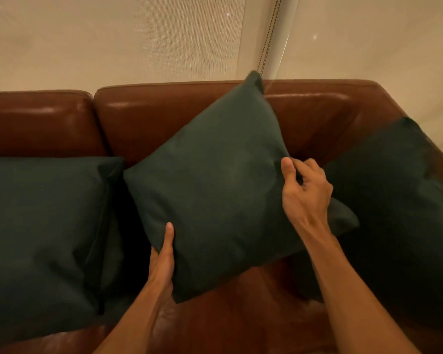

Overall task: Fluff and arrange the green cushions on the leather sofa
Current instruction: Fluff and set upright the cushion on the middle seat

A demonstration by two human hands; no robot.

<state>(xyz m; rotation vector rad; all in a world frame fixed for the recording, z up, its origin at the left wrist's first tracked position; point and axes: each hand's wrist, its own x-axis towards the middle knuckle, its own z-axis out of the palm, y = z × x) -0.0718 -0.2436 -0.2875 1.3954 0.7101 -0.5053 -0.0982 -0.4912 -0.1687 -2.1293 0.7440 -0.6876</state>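
A dark green cushion [215,185] is held tilted, one corner up, in front of the brown leather sofa [164,118] backrest. My left hand [163,259] grips its lower left edge, thumb on the front. My right hand [304,190] pinches its right edge, thumb on the front and fingers behind. A second green cushion [44,238] leans at the left on the seat. A third green cushion [399,213] stands at the right against the sofa's arm.
Behind the sofa hang pale roller blinds [113,39] with a white frame post and bead cord [269,34]. Bare leather seat [241,315] shows below the held cushion, between my forearms.
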